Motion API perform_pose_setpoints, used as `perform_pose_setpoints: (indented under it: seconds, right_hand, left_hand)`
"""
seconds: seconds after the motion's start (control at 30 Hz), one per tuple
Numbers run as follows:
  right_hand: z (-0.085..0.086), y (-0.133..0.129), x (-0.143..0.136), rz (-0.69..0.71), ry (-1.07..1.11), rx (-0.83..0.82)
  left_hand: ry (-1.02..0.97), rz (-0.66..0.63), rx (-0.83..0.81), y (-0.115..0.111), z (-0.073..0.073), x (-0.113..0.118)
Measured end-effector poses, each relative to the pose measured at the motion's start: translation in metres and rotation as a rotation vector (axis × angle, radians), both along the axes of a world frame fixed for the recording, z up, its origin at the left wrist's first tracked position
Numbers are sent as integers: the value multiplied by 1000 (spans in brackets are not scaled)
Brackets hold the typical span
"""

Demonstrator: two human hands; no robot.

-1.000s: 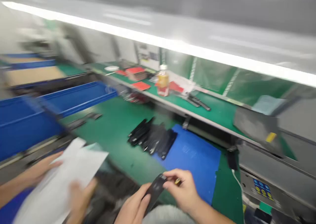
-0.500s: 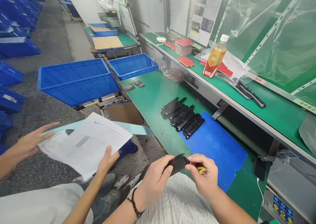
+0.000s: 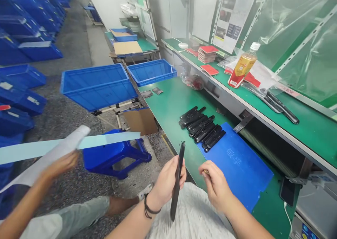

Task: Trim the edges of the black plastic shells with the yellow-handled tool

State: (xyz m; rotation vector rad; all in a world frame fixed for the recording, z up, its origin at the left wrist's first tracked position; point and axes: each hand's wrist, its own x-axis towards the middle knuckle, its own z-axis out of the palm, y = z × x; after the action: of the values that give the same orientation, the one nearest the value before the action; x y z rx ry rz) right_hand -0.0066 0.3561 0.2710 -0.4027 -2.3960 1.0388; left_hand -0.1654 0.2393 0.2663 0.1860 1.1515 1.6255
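Observation:
My left hand [image 3: 168, 179] is closed around a long, slim black plastic piece [image 3: 178, 182], held nearly upright with its narrow edge toward me. At its top end there is a small uneven detail. To the right, apart from that piece, my right hand [image 3: 217, 186] has its fingers curled together. A small yellowish bit shows between the thumb and fingers; most of it is hidden. Beyond my hands, a row of several similar black pieces [image 3: 201, 128] lies on the green bench [image 3: 168, 105], partly over a blue sheet [image 3: 234, 158].
A co-worker's hand [image 3: 64, 163] holds white paper [image 3: 50, 154] and a pale blue strip at left, near a blue stool [image 3: 105, 154]. Blue bins [image 3: 98, 86] stand beyond. The shelf holds a drink bottle [image 3: 243, 66] and red cards [image 3: 207, 52]. A phone [image 3: 286, 191] lies at right.
The black piece has turned from lying across to nearly upright in my left hand. My right hand has come away from it. The co-worker and the paper have moved left, uncovering the stool.

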Motion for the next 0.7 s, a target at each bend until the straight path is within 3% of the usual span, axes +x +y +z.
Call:
perform_pose_setpoints:
  seconds: [0.1, 0.23, 0.43, 0.7]
  right_hand:
    - [14, 17, -8, 32, 27, 302]
    - [28, 34, -26, 41, 32, 471]
    - [31, 40, -52, 74, 48, 504]
    - [8, 37, -47, 190, -27, 393]
  left_hand:
    - [99, -71, -1, -6, -2, 5]
    - [217, -112, -14, -14, -3, 4]
    - [206, -24, -26, -24, -4, -1]
    - [122, 54, -68, -23, -24, 1]
